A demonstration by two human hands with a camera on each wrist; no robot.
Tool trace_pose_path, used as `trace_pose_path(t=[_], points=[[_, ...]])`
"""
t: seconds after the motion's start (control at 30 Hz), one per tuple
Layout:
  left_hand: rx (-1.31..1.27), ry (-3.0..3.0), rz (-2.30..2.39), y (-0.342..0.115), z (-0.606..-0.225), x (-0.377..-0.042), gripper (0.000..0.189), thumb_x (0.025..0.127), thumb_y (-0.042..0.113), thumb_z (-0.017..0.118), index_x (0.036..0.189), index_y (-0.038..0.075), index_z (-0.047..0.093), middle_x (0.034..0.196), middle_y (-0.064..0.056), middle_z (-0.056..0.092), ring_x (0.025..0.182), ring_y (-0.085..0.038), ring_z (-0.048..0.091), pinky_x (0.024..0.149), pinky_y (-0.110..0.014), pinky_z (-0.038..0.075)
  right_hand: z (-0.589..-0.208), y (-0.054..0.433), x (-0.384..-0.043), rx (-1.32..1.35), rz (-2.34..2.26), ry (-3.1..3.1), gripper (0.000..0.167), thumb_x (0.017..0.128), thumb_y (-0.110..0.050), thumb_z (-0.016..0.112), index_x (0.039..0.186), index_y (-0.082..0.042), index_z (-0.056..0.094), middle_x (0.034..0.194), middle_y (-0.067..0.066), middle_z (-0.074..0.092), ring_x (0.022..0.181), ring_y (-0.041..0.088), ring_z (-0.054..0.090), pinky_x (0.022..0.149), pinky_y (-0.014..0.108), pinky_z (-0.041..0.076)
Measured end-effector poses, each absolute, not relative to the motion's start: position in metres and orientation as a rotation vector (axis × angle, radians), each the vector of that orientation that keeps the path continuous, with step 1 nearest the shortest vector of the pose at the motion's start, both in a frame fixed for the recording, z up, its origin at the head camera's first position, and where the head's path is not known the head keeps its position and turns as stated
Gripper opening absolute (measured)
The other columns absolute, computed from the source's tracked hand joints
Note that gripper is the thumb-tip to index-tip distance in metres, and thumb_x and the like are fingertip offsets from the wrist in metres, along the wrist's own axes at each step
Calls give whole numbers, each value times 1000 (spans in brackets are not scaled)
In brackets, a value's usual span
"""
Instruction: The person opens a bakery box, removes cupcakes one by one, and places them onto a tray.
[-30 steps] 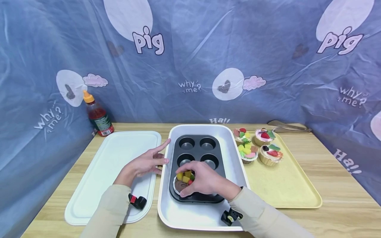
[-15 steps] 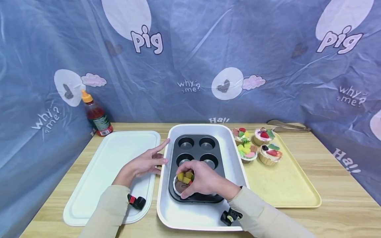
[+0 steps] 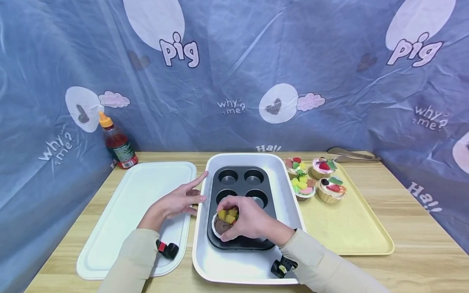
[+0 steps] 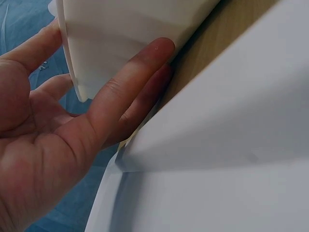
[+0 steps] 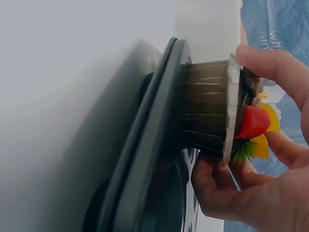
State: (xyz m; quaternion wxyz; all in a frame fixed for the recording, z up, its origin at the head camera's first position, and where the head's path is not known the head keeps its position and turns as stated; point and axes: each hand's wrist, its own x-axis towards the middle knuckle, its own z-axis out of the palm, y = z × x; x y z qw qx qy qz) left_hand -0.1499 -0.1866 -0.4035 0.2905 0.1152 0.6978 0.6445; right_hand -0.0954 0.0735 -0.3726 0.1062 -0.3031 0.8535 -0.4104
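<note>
My right hand [image 3: 249, 219] grips a chocolate-topped toy cupcake [image 3: 222, 226] at the rim, over the near left cup of the black muffin tin [image 3: 242, 177]. Yellow pieces, a red piece and a green tuft decorate its top. From the right wrist view, much of the cupcake's pleated brown wrapper [image 5: 206, 101] stands above the tin; whether its base touches the cup's bottom is hidden. The tin lies in a deep white tray [image 3: 249, 268]. Against that tray's left wall rests my left hand [image 3: 179, 201], fingers extended, with one fingertip touching the outer side in the left wrist view.
On the right, a yellow tray [image 3: 351, 228] carries several decorated cupcakes [image 3: 331, 189]. A flat white tray [image 3: 146, 191] lies to the left, under my left forearm. A sauce bottle [image 3: 119, 144] stands at the back left, and metal tongs [image 3: 353, 155] lie at the back right.
Both hands stay almost in place, the right one still holding the cupcake at the near left cup. The whole head view shifts slightly.
</note>
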Motion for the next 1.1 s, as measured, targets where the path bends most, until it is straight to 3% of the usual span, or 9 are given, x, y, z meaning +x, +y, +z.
trace_pose_path(t=[0.33, 0.73, 1.1], points=[[318, 1855, 1723, -187, -403, -148, 86, 99, 21, 65, 162, 39, 9, 147, -32, 37, 114, -24, 63, 89, -48, 60, -370, 74, -96, -844, -1246, 2466, 49, 62, -17, 97, 103, -20, 71, 102, -7, 70, 93, 12, 61, 82, 29, 51], [334, 1845, 1718, -186, -403, -149, 88, 99, 23, 65, 162, 37, 6, 143, -32, 40, 111, -23, 65, 89, -47, 60, -363, 84, -96, -793, -1275, 2539, 52, 62, -22, 97, 107, -24, 71, 105, -7, 71, 94, 13, 62, 82, 30, 52], [330, 1852, 1725, -187, -404, -150, 86, 100, 19, 64, 162, 36, 7, 137, -30, 43, 107, -23, 66, 89, -49, 59, -351, 95, -98, -703, -1375, 2608, 55, 61, -19, 98, 109, -19, 72, 108, -5, 71, 94, 16, 60, 81, 30, 54]])
